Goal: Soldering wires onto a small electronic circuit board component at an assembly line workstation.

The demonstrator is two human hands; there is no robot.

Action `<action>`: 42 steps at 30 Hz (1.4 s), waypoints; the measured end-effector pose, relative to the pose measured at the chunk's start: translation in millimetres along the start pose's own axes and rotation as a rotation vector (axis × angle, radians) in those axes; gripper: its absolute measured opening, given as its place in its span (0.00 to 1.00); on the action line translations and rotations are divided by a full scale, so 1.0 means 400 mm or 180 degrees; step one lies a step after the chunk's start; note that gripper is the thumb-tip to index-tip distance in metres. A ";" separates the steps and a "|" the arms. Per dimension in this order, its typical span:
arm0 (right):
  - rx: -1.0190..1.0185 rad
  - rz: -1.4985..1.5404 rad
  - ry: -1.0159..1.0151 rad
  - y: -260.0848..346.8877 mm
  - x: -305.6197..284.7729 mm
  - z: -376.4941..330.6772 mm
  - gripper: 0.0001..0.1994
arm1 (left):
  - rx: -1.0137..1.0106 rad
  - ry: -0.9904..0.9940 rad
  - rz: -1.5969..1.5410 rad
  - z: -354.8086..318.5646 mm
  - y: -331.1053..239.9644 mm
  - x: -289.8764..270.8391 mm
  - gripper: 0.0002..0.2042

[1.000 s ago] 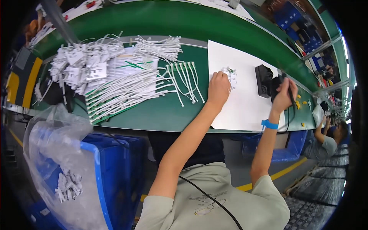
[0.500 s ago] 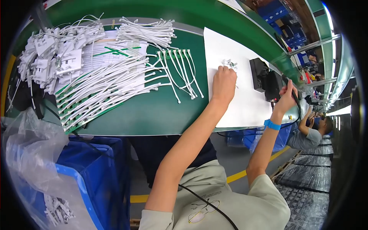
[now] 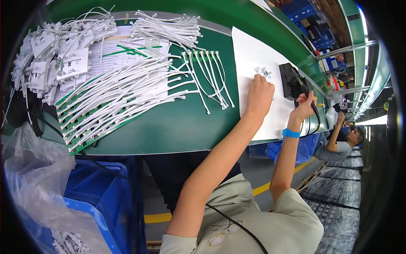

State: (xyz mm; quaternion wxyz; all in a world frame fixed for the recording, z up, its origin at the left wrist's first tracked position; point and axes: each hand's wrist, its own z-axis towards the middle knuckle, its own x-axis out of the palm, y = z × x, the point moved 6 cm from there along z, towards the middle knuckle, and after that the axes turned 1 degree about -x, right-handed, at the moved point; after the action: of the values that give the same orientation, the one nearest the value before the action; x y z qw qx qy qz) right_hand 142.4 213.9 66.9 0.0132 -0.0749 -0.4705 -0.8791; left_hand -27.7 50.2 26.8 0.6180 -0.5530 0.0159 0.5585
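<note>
1. Here, a small white part (image 3: 263, 72) lies on a white sheet (image 3: 249, 53), directly at the left hand (image 3: 261, 94); whether that grip pinches it is hidden.
2. The right hand (image 3: 303, 107) has its grip closed around a black corded tool (image 3: 314, 106).

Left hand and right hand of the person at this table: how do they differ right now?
The left hand has a bare wrist; the right hand has a blue band at its wrist.

The left hand is at small white pieces over a white sheet; the right hand grips a black corded item.

Both hands are ungloved, with fingers bent.
</note>
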 end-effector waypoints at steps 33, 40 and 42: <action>-0.1253 -0.0627 0.1322 0.049 0.068 -0.104 0.10 | 0.0608 -0.0247 0.1735 -0.033 -0.105 0.057 0.00; -0.1617 -0.0787 0.1455 0.073 0.084 -0.129 0.09 | 0.0677 -0.0328 0.1714 -0.038 -0.095 0.053 0.02; -0.1624 -0.0834 0.1479 0.077 0.081 -0.128 0.09 | 0.0743 -0.0399 0.1729 -0.041 -0.100 0.052 0.02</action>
State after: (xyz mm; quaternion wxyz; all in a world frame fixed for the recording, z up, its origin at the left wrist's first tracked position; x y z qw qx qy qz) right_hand 107.0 155.8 68.9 -0.0120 0.1868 -0.2262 -0.9559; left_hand 18.2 62.1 33.5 0.5052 -0.4183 0.1891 0.7308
